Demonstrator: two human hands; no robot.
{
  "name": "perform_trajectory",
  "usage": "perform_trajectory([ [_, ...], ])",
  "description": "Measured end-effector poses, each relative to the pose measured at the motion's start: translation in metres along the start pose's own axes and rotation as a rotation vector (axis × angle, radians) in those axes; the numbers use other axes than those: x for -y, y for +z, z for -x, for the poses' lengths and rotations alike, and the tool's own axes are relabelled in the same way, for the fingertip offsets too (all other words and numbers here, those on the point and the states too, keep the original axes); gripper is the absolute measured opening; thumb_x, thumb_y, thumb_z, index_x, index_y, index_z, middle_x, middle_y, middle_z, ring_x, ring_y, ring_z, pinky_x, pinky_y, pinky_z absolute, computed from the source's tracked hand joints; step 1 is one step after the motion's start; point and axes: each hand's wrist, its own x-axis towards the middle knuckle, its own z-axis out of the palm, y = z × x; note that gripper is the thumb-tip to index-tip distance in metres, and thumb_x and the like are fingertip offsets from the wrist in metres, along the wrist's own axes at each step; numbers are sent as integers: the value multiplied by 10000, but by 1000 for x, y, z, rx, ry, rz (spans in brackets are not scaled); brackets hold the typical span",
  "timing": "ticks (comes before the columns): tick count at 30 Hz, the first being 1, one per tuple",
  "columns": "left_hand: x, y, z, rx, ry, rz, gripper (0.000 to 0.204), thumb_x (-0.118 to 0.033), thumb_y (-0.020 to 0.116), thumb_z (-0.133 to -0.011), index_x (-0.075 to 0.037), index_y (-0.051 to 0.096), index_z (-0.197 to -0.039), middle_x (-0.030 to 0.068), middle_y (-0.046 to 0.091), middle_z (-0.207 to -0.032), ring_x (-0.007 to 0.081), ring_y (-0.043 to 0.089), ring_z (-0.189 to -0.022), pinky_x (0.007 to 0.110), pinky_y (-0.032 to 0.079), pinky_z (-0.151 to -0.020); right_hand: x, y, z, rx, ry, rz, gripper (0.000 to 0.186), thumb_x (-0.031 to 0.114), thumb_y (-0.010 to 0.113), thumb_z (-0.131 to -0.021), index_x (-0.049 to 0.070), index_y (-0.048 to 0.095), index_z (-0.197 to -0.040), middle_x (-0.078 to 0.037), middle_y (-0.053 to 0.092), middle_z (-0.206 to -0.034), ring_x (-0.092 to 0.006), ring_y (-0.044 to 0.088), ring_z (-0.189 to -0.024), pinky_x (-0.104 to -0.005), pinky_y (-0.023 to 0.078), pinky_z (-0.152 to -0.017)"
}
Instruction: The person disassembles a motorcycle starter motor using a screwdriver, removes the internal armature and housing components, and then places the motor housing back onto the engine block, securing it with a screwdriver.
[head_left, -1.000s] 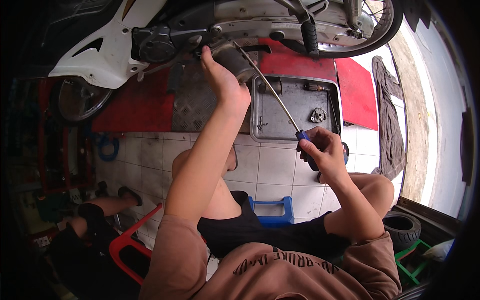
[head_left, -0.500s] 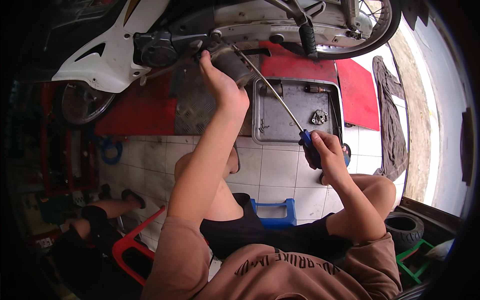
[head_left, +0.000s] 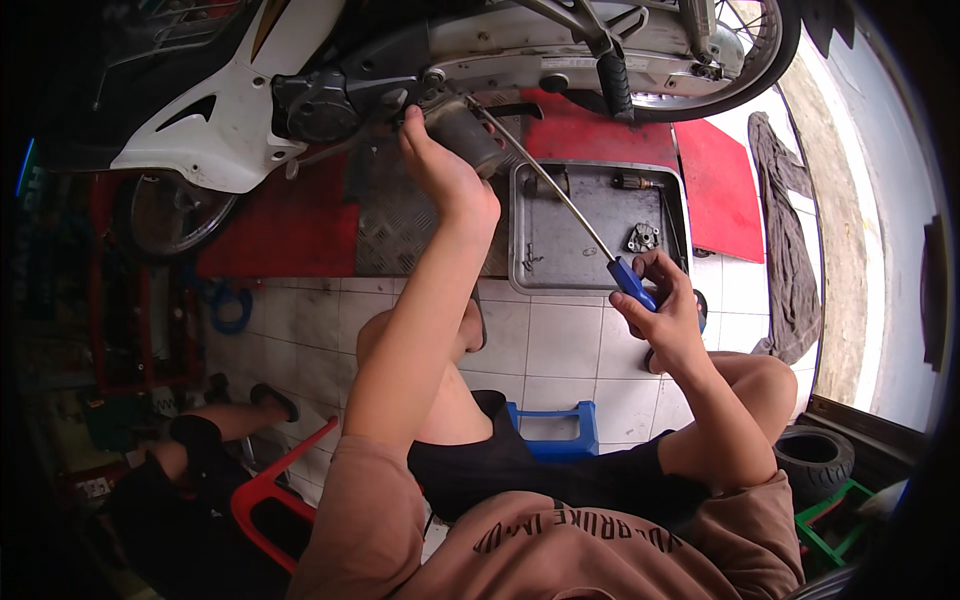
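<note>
My left hand (head_left: 448, 180) is closed round a dark metal cylinder (head_left: 470, 140) on the underside of the motorcycle (head_left: 440, 60). Its thumb shows on the near side, while the other fingers are hidden behind the cylinder. In my right hand (head_left: 665, 305) is the blue handle of a long screwdriver (head_left: 570, 205), pinched between thumb and fingers. The shaft slants up and left over a metal tray (head_left: 520, 282). Its tip meets the area beside the cylinder's upper end, too small to make out exactly.
Inside the tray lie a small armature-like part (head_left: 632, 182), a round metal part (head_left: 643, 237) and small pieces. A red platform (head_left: 280, 235) runs under the motorcycle. Nearby are a grey cloth (head_left: 790, 250), a blue stool (head_left: 550, 450), a tyre (head_left: 815, 455) and another person's leg (head_left: 225, 425).
The fingers of my right hand have shifted from a full wrap to a looser pinch, uncovering more of the blue handle. My left hand stays on the cylinder.
</note>
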Motion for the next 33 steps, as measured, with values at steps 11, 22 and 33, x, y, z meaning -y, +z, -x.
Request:
perform_trajectory([
  [11, 2, -1, 1, -6, 23, -7, 336, -363, 475, -951, -64, 485, -1104, 90, 561, -997, 196, 613, -779, 357, 562, -620, -7, 3, -3, -137, -193, 108, 261, 235, 577, -962, 6, 567, -838, -11, 542, -640, -58, 488, -546, -201, 352, -461],
  [22, 2, 2, 2, 17, 28, 8, 336, -366, 467, -957, -61, 488, -1096, 87, 564, -996, 194, 608, -778, 358, 548, -610, -6, -8, -1, -39, -96, 57, 260, 178, 723, -847, 13, 542, -933, -19, 572, -749, -51, 470, -552, -196, 348, -468],
  [33, 1, -1, 3, 8, 63, -25, 377, -377, 469, -960, -51, 482, -1150, 85, 559, -1040, 189, 603, -804, 351, 549, -634, -4, -7, -2, 14, -21, 16, 206, 95, 695, -853, 7, 530, -939, -19, 539, -741, -45, 448, -520, -203, 353, -430],
])
